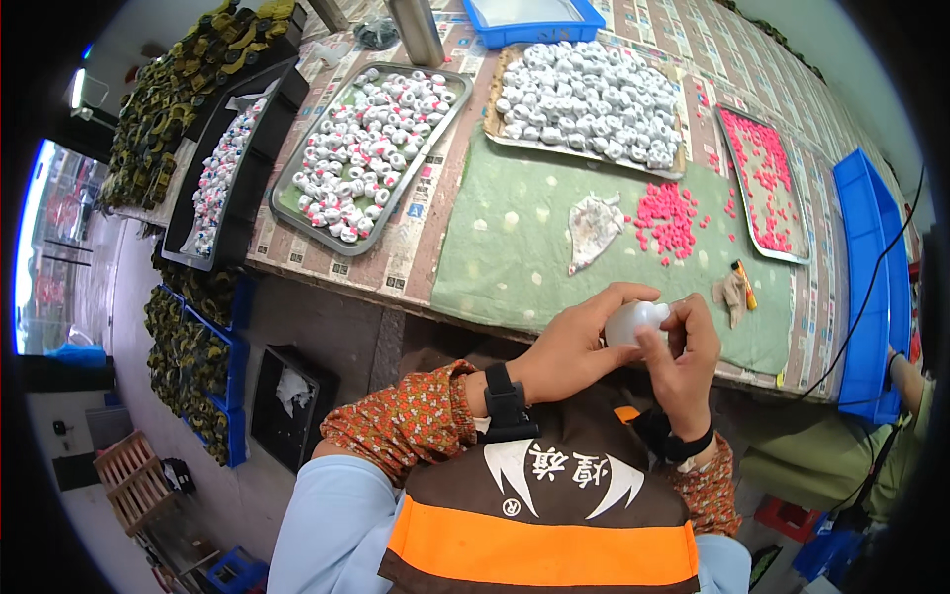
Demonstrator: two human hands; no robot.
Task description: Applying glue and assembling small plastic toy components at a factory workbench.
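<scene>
In front of my chest, above the table's near edge, both hands are closed round a smooth white rounded piece (pixel 629 323) with a small narrow end pointing right. My left hand (pixel 566 346) grips its left side between thumb and fingers. On the other side, my right hand (pixel 685 364) holds the narrow end with thumb and bent fingers. Beyond them, on a green cloth (pixel 495 238), lie a heap of small pink pieces (pixel 664 220) and a crumpled stained white rag (pixel 595 230). A yellow-and-black tube (pixel 744 285) rests beside a beige scrap (pixel 730 297).
Farther back stands a tray of white rounded pieces (pixel 589 104). To the left is a metal tray (pixel 457 91) of white-and-pink pieces; a tray of pink pieces (pixel 764 183) lies right. Blue bins (pixel 871 267) flank the table's right edge, near another person's sleeve (pixel 915 396).
</scene>
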